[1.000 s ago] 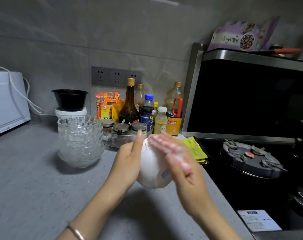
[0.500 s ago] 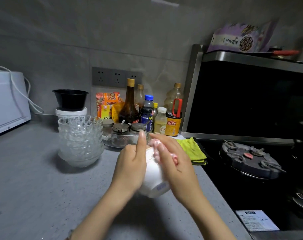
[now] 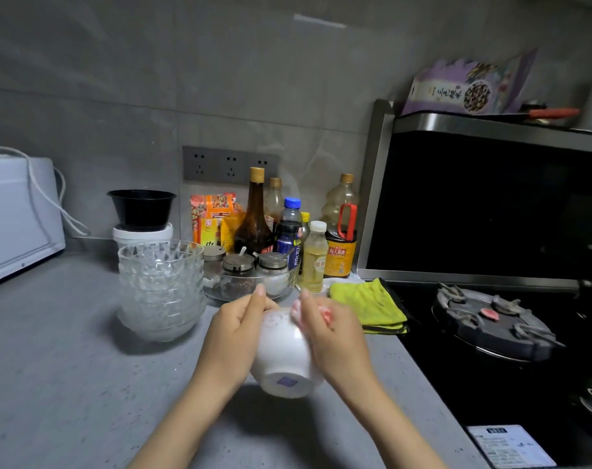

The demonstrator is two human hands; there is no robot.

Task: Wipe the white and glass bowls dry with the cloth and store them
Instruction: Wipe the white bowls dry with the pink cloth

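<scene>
Left hand grips white bowl, base toward camera. Right hand presses bunched cloth at rim. Advice: turn bowl under cloth; keep firm hold, since wet glaze is probably slippery.

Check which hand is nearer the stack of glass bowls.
Left. The left hand grips the white bowl on its left side, just right of the glass bowl stack; the right hand, holding the cloth, is beyond the white bowl, farther away.
</scene>
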